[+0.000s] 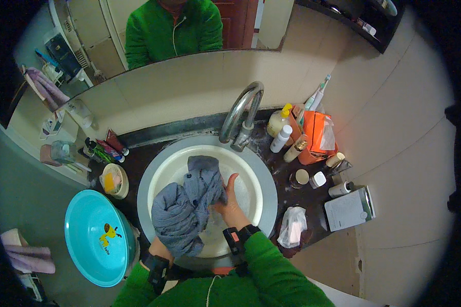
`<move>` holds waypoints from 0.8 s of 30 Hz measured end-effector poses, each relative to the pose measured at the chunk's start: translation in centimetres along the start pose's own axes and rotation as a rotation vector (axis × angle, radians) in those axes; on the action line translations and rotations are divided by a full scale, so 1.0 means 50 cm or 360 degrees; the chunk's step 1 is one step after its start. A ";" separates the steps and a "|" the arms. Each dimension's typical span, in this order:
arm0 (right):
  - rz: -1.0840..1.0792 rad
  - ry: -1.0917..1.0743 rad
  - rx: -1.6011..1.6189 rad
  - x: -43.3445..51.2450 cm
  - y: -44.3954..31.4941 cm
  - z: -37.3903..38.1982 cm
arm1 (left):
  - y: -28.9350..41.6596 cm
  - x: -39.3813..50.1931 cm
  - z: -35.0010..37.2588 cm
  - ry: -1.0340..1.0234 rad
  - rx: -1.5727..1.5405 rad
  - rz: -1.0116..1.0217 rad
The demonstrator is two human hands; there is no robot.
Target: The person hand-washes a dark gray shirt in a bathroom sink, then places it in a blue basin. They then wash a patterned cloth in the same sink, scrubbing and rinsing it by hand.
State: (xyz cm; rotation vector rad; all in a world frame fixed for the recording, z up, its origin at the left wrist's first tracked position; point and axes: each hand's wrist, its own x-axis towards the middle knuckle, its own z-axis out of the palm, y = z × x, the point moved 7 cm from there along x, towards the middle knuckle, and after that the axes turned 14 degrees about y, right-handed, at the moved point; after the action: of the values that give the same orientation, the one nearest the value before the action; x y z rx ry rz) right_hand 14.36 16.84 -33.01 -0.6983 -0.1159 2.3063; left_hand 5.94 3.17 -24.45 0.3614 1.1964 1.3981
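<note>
A wet-looking blue-grey striped garment (190,203) with buttons lies bunched over the left and middle of a round white washbasin (256,184). My right hand (230,203) is at the garment's right edge, thumb raised and spread; its fingers are partly hidden, so a grip on the cloth cannot be made out. The garment covers most of my left hand (162,249), and only the wrist side shows at the basin's lower left. Behind the basin a curved chrome faucet (241,111) stands over the rim. Some water shows in the bowl beneath the cloth.
A turquoise plastic basin (94,238) is at the left. A soap dish (115,180) and several tubes (105,149) sit on the dark counter. To the right stand a pump bottle (278,122), an orange tissue pack (315,130), jars, a plastic-wrapped bar (293,227) and a box (349,209).
</note>
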 end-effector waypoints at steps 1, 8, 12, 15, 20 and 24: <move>-0.0056 -0.0053 -0.0053 -0.002 -0.009 0.013 | 0.004 0.005 0.002 0.0005 -0.0006 -0.0015; -0.0002 -0.0043 -0.1155 -0.009 -0.027 0.064 | 0.007 0.033 0.022 0.0085 0.0179 -0.0484; -0.0089 0.0476 -0.1375 0.007 -0.031 0.029 | -0.003 0.077 0.028 -0.0061 0.0722 -0.0288; -0.0279 0.0488 -0.1568 0.020 -0.030 0.026 | -0.012 0.114 0.032 -0.0128 0.1363 0.0087; -0.0579 0.0525 -0.1716 0.027 -0.044 0.019 | 0.004 0.130 0.017 0.0091 0.1901 0.0392; -0.0510 0.0455 -0.1263 0.014 -0.040 0.015 | 0.032 0.122 0.030 0.0142 0.2050 0.0715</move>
State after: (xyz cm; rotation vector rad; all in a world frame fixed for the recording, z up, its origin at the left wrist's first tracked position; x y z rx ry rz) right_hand 14.77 18.89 -32.12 -1.2790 -0.9674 1.7880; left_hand 4.69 9.49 -25.09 1.5330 2.0699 0.7998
